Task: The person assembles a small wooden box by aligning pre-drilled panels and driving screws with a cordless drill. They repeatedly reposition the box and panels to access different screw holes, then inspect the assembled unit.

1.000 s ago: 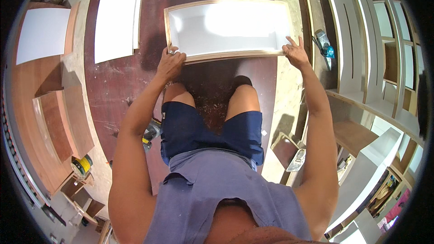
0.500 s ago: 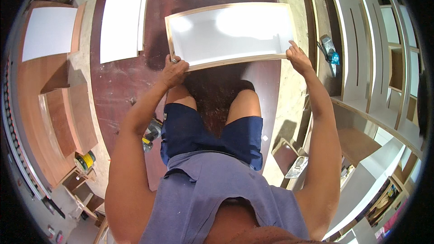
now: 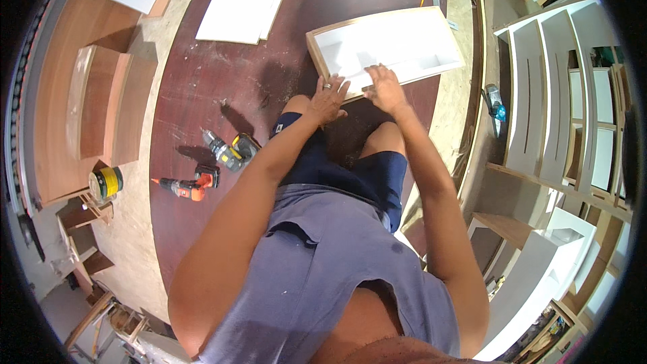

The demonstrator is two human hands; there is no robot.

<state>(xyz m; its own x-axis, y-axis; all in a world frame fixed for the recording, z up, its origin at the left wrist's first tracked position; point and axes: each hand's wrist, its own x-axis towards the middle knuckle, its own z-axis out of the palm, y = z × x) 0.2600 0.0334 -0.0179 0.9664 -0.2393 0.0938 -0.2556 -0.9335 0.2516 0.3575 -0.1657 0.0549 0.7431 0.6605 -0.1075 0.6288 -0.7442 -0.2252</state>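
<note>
A shallow drawer box (image 3: 377, 61), white inside with pale wooden edges, lies tilted in front of my knees, its open side up. My left hand (image 3: 328, 100), with a ring on one finger, grips its near left corner, fingers over the rim and thumb toward me. Close beside it, my right hand (image 3: 386, 89) holds the near wall, fingertips reaching over the edge into the box. Parts of both thumbs and the underside of the box are hidden.
On the dark red board (image 3: 269, 81) lie a grey-yellow drill (image 3: 226, 152), an orange-black drill (image 3: 185, 187) and white panels (image 3: 246, 0). A pencil (image 3: 422, 1) is beyond the box. White shelving (image 3: 529, 94) stands right, a blue-handled tool (image 3: 497, 109) beside it; wooden boxes (image 3: 101, 101) stand left.
My right hand has moved from the box's right corner leftward along the near edge, close to my left hand. The view has turned, showing both drills. The box appears further right and more tilted.
</note>
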